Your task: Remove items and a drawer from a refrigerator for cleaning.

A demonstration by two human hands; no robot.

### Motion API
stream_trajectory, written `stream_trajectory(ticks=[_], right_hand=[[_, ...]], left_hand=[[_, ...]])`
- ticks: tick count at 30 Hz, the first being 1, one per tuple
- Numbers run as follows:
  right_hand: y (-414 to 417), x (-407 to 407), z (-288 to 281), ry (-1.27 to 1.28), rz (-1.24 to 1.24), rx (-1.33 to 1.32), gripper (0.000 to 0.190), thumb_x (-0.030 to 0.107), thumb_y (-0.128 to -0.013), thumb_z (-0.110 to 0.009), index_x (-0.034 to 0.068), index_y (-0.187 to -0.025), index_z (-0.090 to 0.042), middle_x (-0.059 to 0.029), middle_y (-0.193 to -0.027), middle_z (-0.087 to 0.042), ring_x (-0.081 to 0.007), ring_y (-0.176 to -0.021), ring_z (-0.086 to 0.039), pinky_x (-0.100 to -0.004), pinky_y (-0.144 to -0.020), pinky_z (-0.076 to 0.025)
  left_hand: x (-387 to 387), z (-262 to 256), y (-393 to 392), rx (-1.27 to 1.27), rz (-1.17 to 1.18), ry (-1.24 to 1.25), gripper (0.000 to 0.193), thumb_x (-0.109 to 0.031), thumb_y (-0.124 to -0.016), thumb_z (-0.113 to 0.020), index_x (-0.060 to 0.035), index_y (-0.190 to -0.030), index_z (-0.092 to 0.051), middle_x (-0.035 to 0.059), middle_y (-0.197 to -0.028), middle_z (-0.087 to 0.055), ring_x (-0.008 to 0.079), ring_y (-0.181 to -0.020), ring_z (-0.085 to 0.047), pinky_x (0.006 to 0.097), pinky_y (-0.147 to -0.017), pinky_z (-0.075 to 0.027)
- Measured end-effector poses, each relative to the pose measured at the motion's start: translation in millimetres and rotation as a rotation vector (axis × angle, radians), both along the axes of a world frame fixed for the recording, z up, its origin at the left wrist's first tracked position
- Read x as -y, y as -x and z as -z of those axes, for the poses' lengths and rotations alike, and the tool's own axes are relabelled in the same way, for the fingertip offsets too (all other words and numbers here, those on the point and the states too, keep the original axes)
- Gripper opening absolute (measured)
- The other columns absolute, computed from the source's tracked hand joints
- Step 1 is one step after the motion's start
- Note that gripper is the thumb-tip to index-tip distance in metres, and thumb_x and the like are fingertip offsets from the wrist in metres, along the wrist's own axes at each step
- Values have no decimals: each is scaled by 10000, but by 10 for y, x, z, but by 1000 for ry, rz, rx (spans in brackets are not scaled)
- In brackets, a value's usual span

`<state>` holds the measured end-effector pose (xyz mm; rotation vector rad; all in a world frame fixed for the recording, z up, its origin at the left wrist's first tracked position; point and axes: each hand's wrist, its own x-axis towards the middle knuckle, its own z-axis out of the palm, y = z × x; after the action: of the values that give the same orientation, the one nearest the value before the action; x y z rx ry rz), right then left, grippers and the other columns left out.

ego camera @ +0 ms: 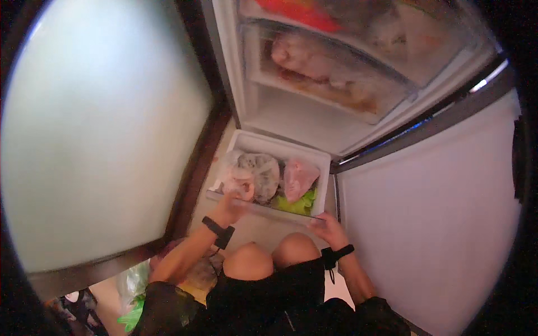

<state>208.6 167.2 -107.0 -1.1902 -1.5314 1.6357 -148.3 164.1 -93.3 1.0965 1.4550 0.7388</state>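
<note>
Both hands are on the front edge of a white freezer drawer [279,147] that sits low in front of my knees. My left hand [230,210] grips the clear front panel [273,212] near its left end. At the right end of that panel, my right hand [330,229] holds the corner. Inside the drawer lie bagged pale pink food [238,180], a clear bag with greyish contents [264,176], a pink bag [299,178] and a bright green bag [300,204].
Above the drawer, a freezer compartment [328,75] holds bagged frozen food behind a clear front; a higher one contains a red package [298,14]. A pale door [428,210] stands open at right. A frosted panel [105,126] fills the left. Plastic bags [136,281] lie lower left.
</note>
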Motion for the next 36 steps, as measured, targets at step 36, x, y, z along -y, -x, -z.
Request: stream_trajectory(ticks=[36], right_hand=[[1636,-835,-369,-412,-570,474,346,71,-801,-564,28,-1139,-501,-96,-1058,-547,-196,-999,-522,-306,-895,-397]], left_hand=[[4723,172,205,1070,-1816,584,354,-162,-730,-659,-56,-998,-453,161,-949,-493,274,-939,-539,378,-791,-486]])
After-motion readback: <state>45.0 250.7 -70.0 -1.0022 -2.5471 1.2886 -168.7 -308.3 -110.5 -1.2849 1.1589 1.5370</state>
